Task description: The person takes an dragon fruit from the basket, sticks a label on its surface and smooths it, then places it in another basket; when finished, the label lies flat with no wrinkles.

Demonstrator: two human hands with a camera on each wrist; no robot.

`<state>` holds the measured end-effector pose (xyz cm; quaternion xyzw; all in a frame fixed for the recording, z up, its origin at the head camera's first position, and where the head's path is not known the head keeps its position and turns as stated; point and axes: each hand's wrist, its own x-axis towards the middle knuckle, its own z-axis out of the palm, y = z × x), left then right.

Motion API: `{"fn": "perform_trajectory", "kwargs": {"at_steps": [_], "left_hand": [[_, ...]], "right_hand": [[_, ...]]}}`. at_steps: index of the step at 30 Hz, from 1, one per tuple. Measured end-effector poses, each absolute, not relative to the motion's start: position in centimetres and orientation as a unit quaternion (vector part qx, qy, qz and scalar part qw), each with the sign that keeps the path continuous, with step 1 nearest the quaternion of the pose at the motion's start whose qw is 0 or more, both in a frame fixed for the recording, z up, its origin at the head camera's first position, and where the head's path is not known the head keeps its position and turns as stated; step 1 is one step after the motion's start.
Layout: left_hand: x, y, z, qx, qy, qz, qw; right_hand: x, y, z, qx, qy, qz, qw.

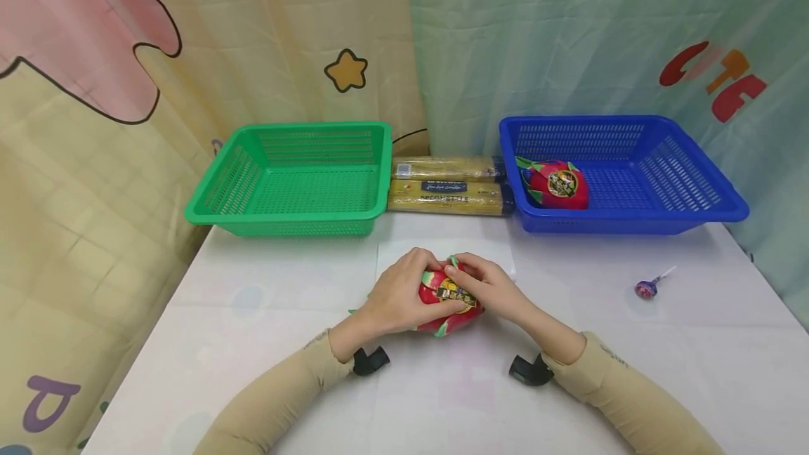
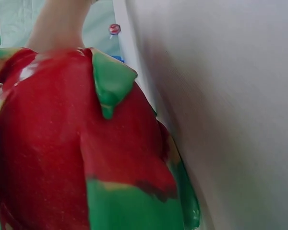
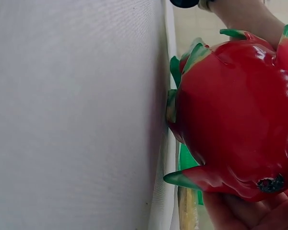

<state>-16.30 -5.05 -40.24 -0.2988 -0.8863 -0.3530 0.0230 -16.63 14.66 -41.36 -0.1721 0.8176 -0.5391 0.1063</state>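
A red dragon fruit (image 1: pixel 452 292) with green-tipped scales and a black-and-gold label is held between both hands over the white table. My left hand (image 1: pixel 404 295) curls round its left side, the thumb lying along the lower part of the label. From the right, my right hand (image 1: pixel 491 291) grips the fruit, its thumb near the label's top. Glossy red skin and green scales of the dragon fruit (image 2: pixel 62 139) fill much of the left wrist view. In the right wrist view the dragon fruit (image 3: pixel 235 115) shows a dark scar at one end.
A green basket (image 1: pixel 303 216) stands at the back left. At the back right, a blue basket (image 1: pixel 632 215) contains another dragon fruit (image 1: pixel 556 185). Spaghetti packs (image 1: pixel 449 199) lie between the baskets. A wrapped lollipop (image 1: pixel 647 289) lies on the right of the table (image 1: pixel 253 371).
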Motion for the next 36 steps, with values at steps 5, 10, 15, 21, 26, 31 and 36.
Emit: {"fn": "perform_trajectory", "kwargs": {"at_steps": [5,10,15,21,26,31,36], "left_hand": [[-16.4,-5.2,-40.3,-0.303,-0.880,-0.367,0.012],[-16.7,-5.5,-40.3,-0.299,-0.871,-0.389,-0.009],[-17.0,-5.7,-40.1,-0.292,-0.866,-0.406,-0.028],[-17.3,-6.0,-40.1,-0.302,-0.859,-0.412,-0.033],[-17.5,-6.0,-40.2,-0.317,-0.860,-0.398,-0.024],[-17.6,-6.1,-40.2,-0.324,-0.863,-0.388,-0.009],[-17.7,-6.1,-40.3,-0.332,-0.862,-0.383,0.000]], "right_hand": [[-16.8,15.2,-41.5,-0.212,0.816,-0.523,0.130],[-17.0,15.7,-41.8,-0.257,0.791,-0.521,0.191],[-17.0,15.7,-41.9,-0.259,0.786,-0.522,0.207],[-17.0,15.8,-42.1,-0.243,0.790,-0.519,0.217],[-17.0,15.8,-42.4,-0.245,0.796,-0.516,0.201],[-16.9,15.6,-42.5,-0.260,0.796,-0.517,0.177],[-16.7,15.4,-42.5,-0.260,0.807,-0.508,0.153]]}}
